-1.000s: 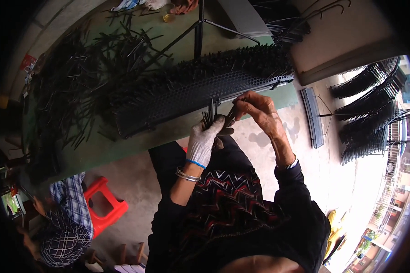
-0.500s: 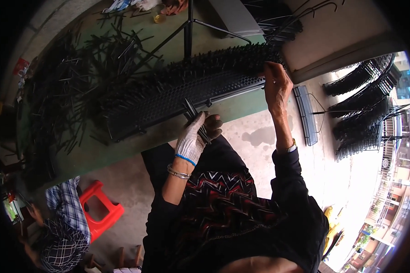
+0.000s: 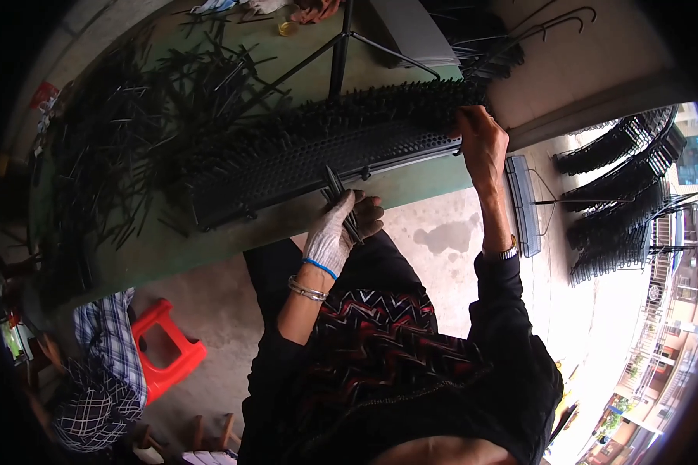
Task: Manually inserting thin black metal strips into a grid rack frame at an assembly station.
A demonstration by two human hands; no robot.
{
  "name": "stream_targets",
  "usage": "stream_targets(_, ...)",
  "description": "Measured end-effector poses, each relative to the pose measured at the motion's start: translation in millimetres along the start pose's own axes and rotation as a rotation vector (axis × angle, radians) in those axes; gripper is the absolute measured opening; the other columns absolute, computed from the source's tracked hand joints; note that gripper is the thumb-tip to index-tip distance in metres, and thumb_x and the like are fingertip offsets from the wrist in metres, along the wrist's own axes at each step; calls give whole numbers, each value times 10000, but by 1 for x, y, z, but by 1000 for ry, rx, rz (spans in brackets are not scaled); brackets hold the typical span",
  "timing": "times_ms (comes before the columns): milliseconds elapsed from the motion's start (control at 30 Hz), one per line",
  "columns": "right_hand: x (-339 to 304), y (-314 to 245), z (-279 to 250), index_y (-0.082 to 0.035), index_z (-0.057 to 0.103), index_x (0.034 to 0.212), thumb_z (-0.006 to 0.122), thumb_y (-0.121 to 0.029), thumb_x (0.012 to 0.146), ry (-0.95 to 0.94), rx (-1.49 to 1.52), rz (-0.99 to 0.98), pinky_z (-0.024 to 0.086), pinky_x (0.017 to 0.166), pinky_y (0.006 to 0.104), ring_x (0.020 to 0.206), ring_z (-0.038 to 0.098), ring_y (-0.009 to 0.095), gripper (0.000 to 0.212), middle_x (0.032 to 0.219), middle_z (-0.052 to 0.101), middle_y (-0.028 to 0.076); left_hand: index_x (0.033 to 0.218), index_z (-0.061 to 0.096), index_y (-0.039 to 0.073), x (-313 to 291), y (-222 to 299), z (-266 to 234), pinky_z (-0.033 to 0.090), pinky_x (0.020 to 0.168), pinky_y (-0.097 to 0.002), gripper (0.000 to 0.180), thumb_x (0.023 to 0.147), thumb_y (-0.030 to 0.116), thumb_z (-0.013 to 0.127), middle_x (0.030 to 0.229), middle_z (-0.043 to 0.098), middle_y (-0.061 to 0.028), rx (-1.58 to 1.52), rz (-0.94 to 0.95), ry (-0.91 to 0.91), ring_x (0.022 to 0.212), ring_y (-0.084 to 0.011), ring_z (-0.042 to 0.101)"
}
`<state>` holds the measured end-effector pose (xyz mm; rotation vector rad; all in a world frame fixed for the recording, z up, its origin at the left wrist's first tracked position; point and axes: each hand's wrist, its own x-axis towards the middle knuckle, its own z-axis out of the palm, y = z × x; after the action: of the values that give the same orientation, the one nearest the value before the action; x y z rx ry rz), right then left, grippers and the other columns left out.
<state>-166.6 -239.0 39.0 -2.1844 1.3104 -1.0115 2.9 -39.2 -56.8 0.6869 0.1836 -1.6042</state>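
A long black panel with rows of round holes (image 3: 326,159) lies slanted across the table before me; many short black sticks stand up from its far half. My left hand (image 3: 341,221), in a pale knit glove, is closed around a small bundle of thin black sticks (image 3: 335,182) just off the panel's near edge. My bare right hand (image 3: 481,143) is at the panel's right end, fingers bent and pressed together by the standing sticks. Whatever lies between those fingertips is hidden.
Loose black sticks (image 3: 132,132) lie heaped on the green table (image 3: 132,267) at left. A black metal stand (image 3: 339,58) rises behind the panel. Right of my arm is a similar panel on a wire frame (image 3: 524,205). A person in checks (image 3: 105,387) sits near a red stool (image 3: 153,380).
The whole view has shifted slightly. My right hand stays at the panel's right end, and my left hand still grips the black sticks.
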Motion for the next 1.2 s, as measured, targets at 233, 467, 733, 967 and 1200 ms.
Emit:
stream_targets(233,5,-5,0,-10,656,1031,586,-142,933,-19,-115,-22,493,584,277,626,669,138,179,688,692,98,1074,605,56,-13,6,0,524,497,-303,258,982,294,562,883,673,-144,146,25,106,684,-195,646)
stream_targets(467,7,21,12,-38,666,1002,592,-138,917,-68,-139,-85,498,592,302,657,677,182,151,762,677,111,1054,623,94,-17,6,0,346,427,-223,225,977,300,578,777,630,-82,155,6,128,560,-106,521)
stream_targets(733,-6,12,22,-127,691,981,653,-139,866,-35,-298,-219,505,620,392,767,621,284,122,901,592,73,1064,608,64,-25,4,7,572,537,-328,235,989,278,548,863,677,-119,126,93,146,671,-167,658)
stream_targets(967,-16,21,23,-184,713,1103,650,-229,911,138,-363,-152,484,640,353,758,619,227,207,877,593,52,1072,612,61,-28,0,14,466,468,-262,233,990,271,554,809,654,-96,198,130,166,579,-107,562)
stream_targets(1200,-22,21,29,-188,644,1235,638,-288,923,123,-459,-125,482,649,375,763,604,243,328,940,590,86,1056,616,41,-34,1,26,270,424,-209,235,999,258,546,707,559,-38,183,144,92,479,-48,375)
